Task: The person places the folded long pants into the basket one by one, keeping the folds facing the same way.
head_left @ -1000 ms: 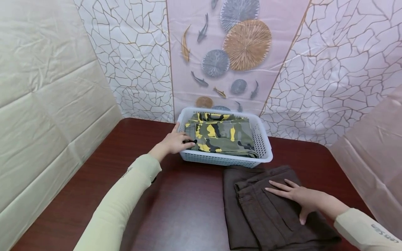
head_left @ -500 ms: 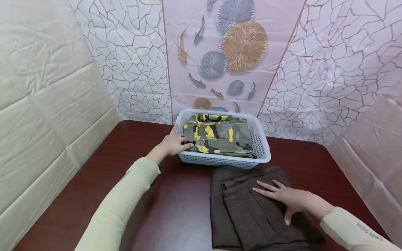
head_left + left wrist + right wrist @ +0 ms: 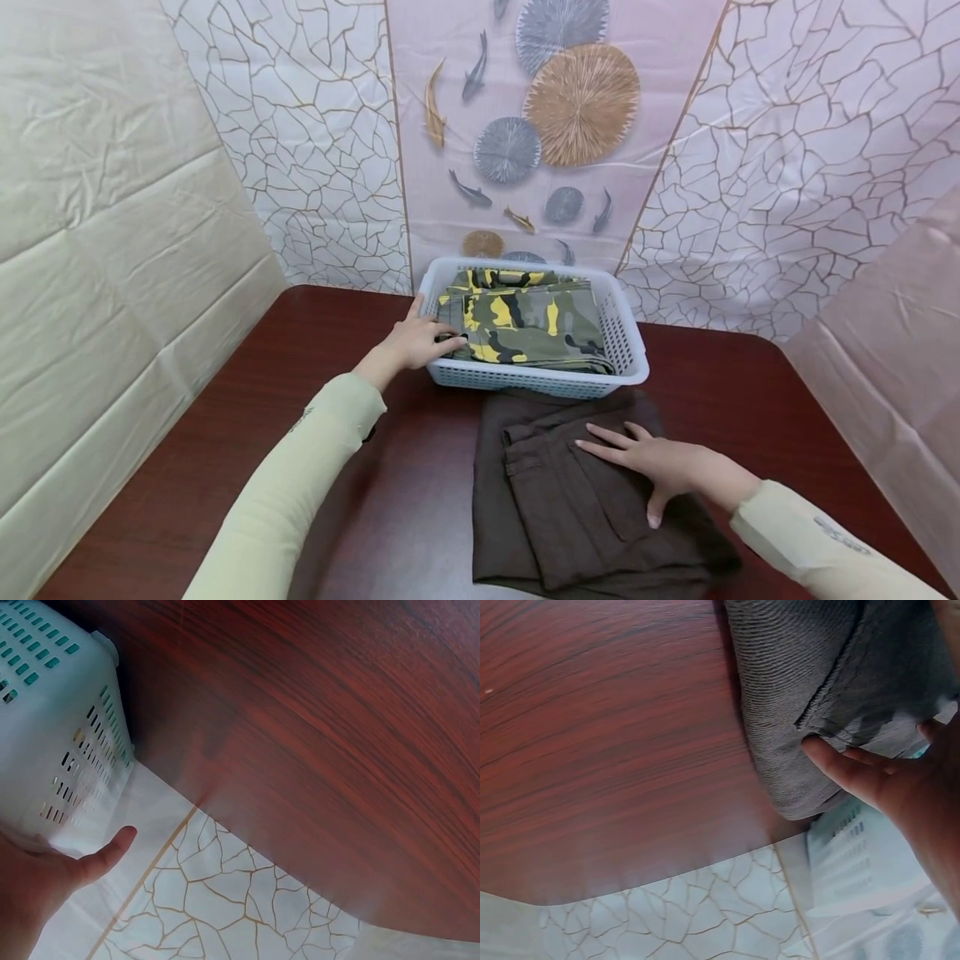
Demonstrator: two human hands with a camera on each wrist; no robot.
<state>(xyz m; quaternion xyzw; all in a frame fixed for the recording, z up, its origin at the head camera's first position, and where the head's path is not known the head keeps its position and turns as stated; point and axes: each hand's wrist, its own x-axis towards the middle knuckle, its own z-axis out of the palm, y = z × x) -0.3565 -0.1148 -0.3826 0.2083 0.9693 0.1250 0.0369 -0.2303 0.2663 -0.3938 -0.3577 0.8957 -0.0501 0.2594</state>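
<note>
A: Grip first. Right hand (image 3: 670, 468): flat, fingers spread and straight, palm down on the folded brown trousers (image 3: 570, 508). No pinch, just pressing on top.

B: Where do the trousers sit relative to it?

A: Under the palm. Cloth runs out to the left of the fingertips and back toward the person; the hand is on the upper right part of the fold. The right wrist view shows the thumb (image 3: 847, 769) lying on the ribbed brown fabric.

B: Trousers on the desk (image 3: 405, 500)?

A: Yes, near edge, centre-right; their far edge is just beside the white basket (image 3: 622, 333), can't tell if they touch.

B: Left hand (image 3: 420, 340)?

A: Farther out, at the basket's left near corner. Fingers curled over the rim, tips on the camouflage garment (image 3: 525, 325) folded inside. Thumb sticks out along the outer wall in the left wrist view.

B: Behind that?

A: Crackle-pattern wall covering (image 3: 787, 167) with a fish-and-disc panel (image 3: 540, 125).
</note>
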